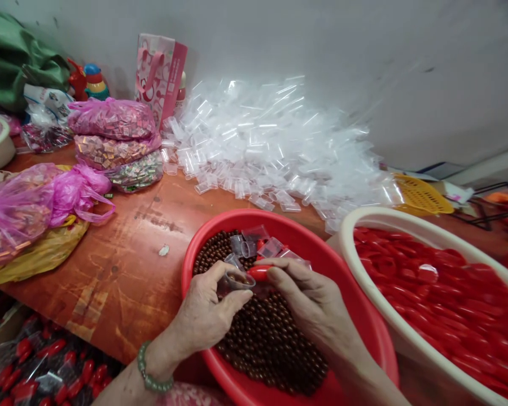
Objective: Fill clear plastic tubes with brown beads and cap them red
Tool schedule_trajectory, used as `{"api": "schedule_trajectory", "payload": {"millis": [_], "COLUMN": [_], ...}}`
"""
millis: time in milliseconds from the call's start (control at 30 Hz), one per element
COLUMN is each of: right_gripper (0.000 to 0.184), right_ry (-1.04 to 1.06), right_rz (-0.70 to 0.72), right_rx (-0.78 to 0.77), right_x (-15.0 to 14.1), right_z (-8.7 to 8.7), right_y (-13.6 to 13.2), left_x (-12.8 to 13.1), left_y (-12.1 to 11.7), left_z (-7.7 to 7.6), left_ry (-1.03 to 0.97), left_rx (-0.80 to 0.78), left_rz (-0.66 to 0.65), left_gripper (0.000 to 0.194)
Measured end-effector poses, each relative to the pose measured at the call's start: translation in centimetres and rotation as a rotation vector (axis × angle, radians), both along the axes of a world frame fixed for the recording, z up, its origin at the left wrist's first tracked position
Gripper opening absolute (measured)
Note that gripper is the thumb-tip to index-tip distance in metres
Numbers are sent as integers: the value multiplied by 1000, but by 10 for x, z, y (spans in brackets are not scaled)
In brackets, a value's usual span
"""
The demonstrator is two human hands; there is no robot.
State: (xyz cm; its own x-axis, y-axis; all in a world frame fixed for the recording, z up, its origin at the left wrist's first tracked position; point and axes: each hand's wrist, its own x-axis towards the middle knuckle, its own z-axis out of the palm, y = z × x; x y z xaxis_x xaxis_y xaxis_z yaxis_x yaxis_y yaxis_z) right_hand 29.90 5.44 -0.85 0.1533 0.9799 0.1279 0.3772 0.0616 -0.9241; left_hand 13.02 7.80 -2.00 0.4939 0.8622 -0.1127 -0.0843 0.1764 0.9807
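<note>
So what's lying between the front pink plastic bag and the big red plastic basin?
Between the front pink bag and the red basin, the head view shows reddish-brown tabletop with a small whitish scrap and dark scuff marks.

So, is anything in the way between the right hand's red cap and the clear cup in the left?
Nothing visible: the right hand holds the cap right by the rim of the cup in the left hand.

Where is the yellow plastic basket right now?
In the head view, the yellow plastic basket lies at the right on the table, beside the pile of clear plastic cases and behind the cream tub of red pieces.
</note>
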Motion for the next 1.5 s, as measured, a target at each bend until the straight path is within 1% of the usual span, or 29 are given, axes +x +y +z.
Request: {"api": "schedule_trajectory", "payload": {"millis": [100, 167, 333, 400, 467, 533, 600, 667, 733, 833, 933, 1067, 1200, 1367, 1500], "right_gripper": [19, 19, 20, 24, 28, 30, 26, 19, 14, 13, 12, 11, 12, 12, 15], "right_ry": [-242, -338, -401, -437, -467, -444, -355, -285, -290, -373, -461, -532, -505, -386, -330], "right_rz": [13, 59, 265, 291, 256, 163, 55, 14, 51, 129, 138, 133, 118, 114, 174], "right_rx": [114, 148, 159, 176, 203, 200, 168, 153, 195, 270, 314, 357, 336, 258, 221], "right_x": [0, 1, 6, 7, 9, 9, 6, -1, -11, -23, -26, -23, -20, -15, -10], "right_z": [0, 1, 11, 13, 12, 12, 13, 16, 21, 24, 23, 21, 21, 20, 23], "right_y": [-3, -4, -8, -9, -9, -7, -4, 0, 2, 4, 3, 2, 3, 5, 7], "left_x": [-2, -3, -6, -6, -6, -6, -6, -6, -7, -7, -6, -5, -4, -5, -7], "left_y": [-2, -3, -1, 0, 2, 2, 2, 1, 1, 1, 1, 0, -3, -3, -1], "left_z": [0, 0, 1, 2, 3, 4, 5, 4, 4, 4, 3, -2, -6, -5, -3], "left_ry": [6, -7, -127, -168, -198, -237, -257, -217, -162, -159, -192, -151, -107, -87, -53], "left_rx": [0, -10, -126, -169, -197, -244, -276, -229, -135, -54, -64, -97, -116, -127, -111], "left_rz": [1, -8, -35, -31, -37, -61, -82, -93, -108, -133, -136, -104, -63, -96, -124], "left_gripper": [10, 11, 17, 20, 23, 26, 26, 20, 13, 20, 24, 17, 14, 15, 16]}}
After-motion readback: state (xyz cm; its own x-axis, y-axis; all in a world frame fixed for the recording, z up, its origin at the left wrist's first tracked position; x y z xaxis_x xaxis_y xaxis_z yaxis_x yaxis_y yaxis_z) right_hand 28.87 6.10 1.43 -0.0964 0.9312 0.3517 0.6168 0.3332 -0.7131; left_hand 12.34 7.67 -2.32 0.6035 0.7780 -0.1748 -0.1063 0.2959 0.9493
